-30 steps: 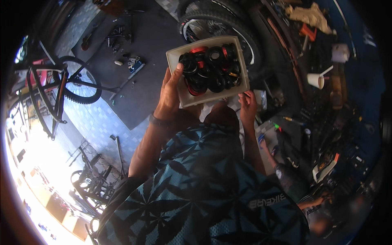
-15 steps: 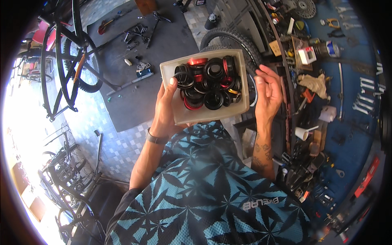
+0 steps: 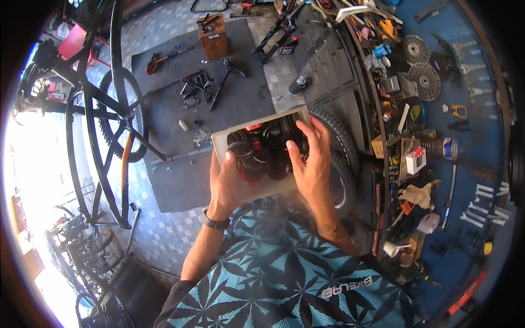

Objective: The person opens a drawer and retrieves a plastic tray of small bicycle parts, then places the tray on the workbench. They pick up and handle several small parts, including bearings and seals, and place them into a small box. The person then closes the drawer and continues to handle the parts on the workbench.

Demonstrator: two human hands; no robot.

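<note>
In front of my chest is a pale translucent plastic box [image 3: 261,191], tilted a little. A heap of black and red ring-shaped bike parts [image 3: 268,150] fills it, some looking like headset cups or spacers. My left hand [image 3: 221,185] grips the box by its left side, the thumb over the rim beside a black ring. At the right side, my right hand [image 3: 314,164] reaches over the edge, thumb and fingers spread above the parts. Nothing shows between those fingers. Shadow darkens the inside of the box, so single parts are hard to make out.
A bike frame [image 3: 117,112] hangs at the left. On the dark floor mat [image 3: 164,93] lie a crank-like part [image 3: 227,76] and a wooden box [image 3: 213,41]. A tyred wheel [image 3: 342,134] stands right of my hands, beside a cluttered bench and blue tool board [image 3: 437,208].
My right hand has come in from beside the box to its right edge, over the parts. The box sits lower in view and tilts more. The view has shifted, showing more of the floor ahead.
</note>
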